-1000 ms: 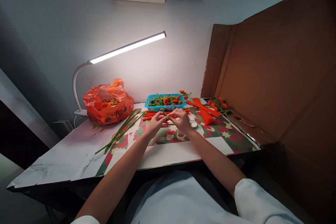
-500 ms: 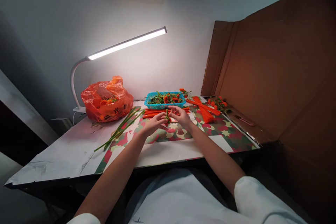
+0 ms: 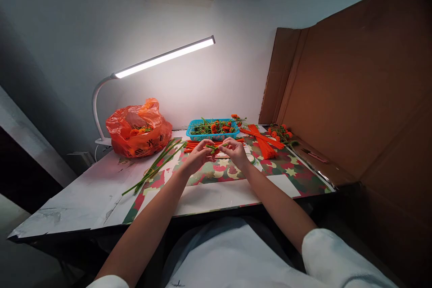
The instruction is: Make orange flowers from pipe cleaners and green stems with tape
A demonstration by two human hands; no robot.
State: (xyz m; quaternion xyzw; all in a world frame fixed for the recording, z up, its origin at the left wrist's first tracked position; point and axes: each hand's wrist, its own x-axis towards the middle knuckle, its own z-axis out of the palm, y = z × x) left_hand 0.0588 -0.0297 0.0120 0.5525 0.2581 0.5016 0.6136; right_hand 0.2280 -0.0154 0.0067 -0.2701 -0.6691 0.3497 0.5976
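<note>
My left hand [image 3: 200, 156] and my right hand [image 3: 235, 152] meet over the middle of the table, both with fingers pinched. Between their fingertips is a small green pipe-cleaner piece [image 3: 212, 147], lying roughly level, with a bit of orange partly hidden beneath it. Just behind the hands lies a row of orange pipe cleaners [image 3: 191, 146]. Beyond that stands a blue basket [image 3: 195, 137] holding orange flowers with green stems. To the left lie several long green pipe cleaners [image 3: 150, 172] on the table.
An orange plastic bag [image 3: 158, 132] with flowers inside stands at the left, beside a lit desk lamp [image 3: 165, 57]. Crossed orange bundles [image 3: 265, 144] and more orange flowers [image 3: 281, 133] lie at the right. A roll of tape [image 3: 250, 158] is near my right hand. Cardboard [image 3: 357, 76] walls the right side.
The green piece has tipped from upright to nearly level. My right hand's fingers have come down and closed on its end; my left hand stays pinched on the piece.
</note>
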